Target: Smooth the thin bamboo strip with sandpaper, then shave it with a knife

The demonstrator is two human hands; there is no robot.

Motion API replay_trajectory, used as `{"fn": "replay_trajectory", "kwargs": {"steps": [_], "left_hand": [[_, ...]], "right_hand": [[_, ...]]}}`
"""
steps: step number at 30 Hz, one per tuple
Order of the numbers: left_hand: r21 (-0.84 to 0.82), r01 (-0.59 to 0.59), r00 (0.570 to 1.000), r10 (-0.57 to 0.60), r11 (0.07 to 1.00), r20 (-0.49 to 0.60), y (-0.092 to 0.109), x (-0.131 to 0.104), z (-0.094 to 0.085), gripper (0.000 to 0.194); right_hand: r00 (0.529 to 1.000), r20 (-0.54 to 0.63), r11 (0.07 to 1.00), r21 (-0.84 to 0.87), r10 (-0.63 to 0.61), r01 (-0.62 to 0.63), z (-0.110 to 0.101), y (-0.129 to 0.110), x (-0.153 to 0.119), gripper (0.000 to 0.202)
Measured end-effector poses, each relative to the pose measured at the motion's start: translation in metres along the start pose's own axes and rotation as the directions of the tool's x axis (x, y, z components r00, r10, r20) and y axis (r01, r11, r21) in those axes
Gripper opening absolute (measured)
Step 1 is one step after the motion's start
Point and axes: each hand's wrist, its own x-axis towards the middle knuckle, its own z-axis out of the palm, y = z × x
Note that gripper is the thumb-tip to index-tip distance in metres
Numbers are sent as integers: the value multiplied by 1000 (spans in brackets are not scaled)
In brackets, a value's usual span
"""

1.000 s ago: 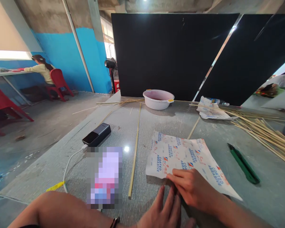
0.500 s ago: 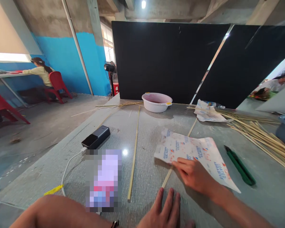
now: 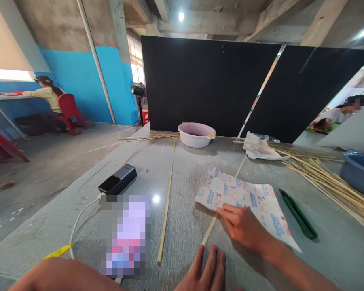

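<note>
My right hand point(image 3: 244, 228) pinches the near left edge of a sheet of sandpaper point(image 3: 255, 198), its printed backing facing up. The sheet lies across a thin bamboo strip point(image 3: 210, 229), which shows on both sides of it. My left hand point(image 3: 206, 270) is laid flat, fingers slightly spread, with a fingertip on the near end of that strip. Part of this hand is cut off by the bottom edge. To its left lies a second bamboo strip point(image 3: 166, 206). A green utility knife point(image 3: 299, 214) rests right of the sandpaper.
A power bank point(image 3: 118, 180) with a white cable and a blurred phone point(image 3: 129, 234) lie on the left. At the back stands a white basin point(image 3: 197, 139). Bamboo strips point(image 3: 330, 182) and a blue-grey basin point(image 3: 359, 173) are on the right. Two people sit farther off.
The view has shifted slightly, so the scene sits a little lower and farther left. Both hands keep nearly the same places on the sandpaper and strip.
</note>
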Motion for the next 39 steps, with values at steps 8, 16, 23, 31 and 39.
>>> {"fn": "replay_trajectory", "kwargs": {"steps": [8, 16, 23, 31, 39], "left_hand": [[6, -57, 996, 57, 998, 73, -1, -3, 5, 46], [27, -26, 998, 24, 999, 55, -3, 3, -4, 41], [2, -6, 997, 6, 1000, 72, -3, 4, -8, 44], [-21, 32, 998, -31, 999, 53, -5, 13, -20, 43], [-17, 168, 981, -169, 986, -94, -2, 14, -21, 47]], "right_hand": [[999, 8, 997, 62, 35, -35, -2, 3, 4, 37], [994, 105, 995, 102, -21, 11, 8, -14, -5, 34], [999, 5, 998, 41, 45, -45, 0, -6, -4, 38], [992, 111, 995, 84, -62, 53, 3, -24, -12, 38], [997, 36, 997, -58, 63, -60, -12, 36, -10, 38]]}}
